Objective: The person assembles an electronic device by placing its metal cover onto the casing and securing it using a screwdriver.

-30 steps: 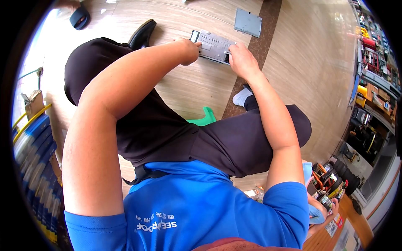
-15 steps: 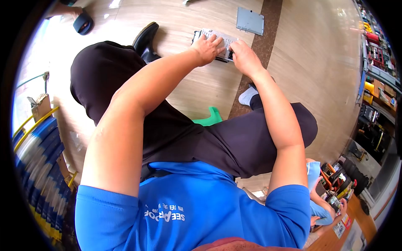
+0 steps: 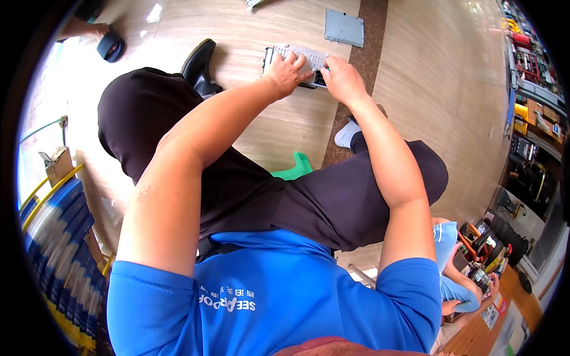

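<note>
The left hand (image 3: pixel 286 73) has moved onto the metal unit (image 3: pixel 313 60) at twelve o'clock, fingers spread, perhaps steadying it; the right hand (image 3: pixel 344 78) keeps narrow fingers at its three-o'clock end, their hold I cannot tell.

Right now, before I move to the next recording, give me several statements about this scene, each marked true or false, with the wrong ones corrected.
1. The left hand is on the metal casing. True.
2. The right hand lies on the person's knee. False: the right hand is at the casing's right-hand end.
3. The flat grey panel lies on the floor, apart from both hands. True.
4. The person's short sleeves are red. False: they are blue.
5. A green plastic piece shows between the person's legs. True.
</note>
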{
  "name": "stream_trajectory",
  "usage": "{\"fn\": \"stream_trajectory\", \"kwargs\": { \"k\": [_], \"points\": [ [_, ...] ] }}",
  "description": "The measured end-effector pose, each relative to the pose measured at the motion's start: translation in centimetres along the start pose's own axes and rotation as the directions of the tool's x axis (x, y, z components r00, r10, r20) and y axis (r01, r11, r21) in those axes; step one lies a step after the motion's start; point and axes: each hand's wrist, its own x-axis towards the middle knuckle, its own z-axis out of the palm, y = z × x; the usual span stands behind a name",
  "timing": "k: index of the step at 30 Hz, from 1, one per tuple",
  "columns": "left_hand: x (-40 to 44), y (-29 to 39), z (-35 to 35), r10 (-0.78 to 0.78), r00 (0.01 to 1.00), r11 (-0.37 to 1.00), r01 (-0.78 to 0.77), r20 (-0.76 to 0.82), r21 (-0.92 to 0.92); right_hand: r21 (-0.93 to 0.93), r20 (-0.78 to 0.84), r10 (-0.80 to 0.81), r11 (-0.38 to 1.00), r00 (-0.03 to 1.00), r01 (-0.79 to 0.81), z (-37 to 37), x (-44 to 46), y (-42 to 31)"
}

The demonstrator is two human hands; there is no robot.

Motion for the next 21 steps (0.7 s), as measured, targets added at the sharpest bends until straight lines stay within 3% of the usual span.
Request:
{"fn": "stream_trajectory", "kwargs": {
  "k": [3, 5, 21],
  "points": [
    [0.1, 0.1, 0.1, -0.012, 1.0, 1.0, 0.012, -0.019, -0.019, -0.006, 0.036, -0.039, 0.999, 0.999, 0.04, 0.0, -0.1, 0.3],
    [0.2, 0.2, 0.4, -0.019, 0.999, 1.0, 0.018, -0.041, -0.015, -0.024, 0.037, -0.157, 0.987, 0.987, 0.158, 0.2, -0.2, 0.7],
    [-0.1, 0.4, 0.6, -0.016, 0.993, 0.999, 0.01, -0.118, -0.05, -0.062, 0.103, -0.115, 0.991, 0.988, 0.121, -0.8, -0.6, -0.2]
  ]
}}
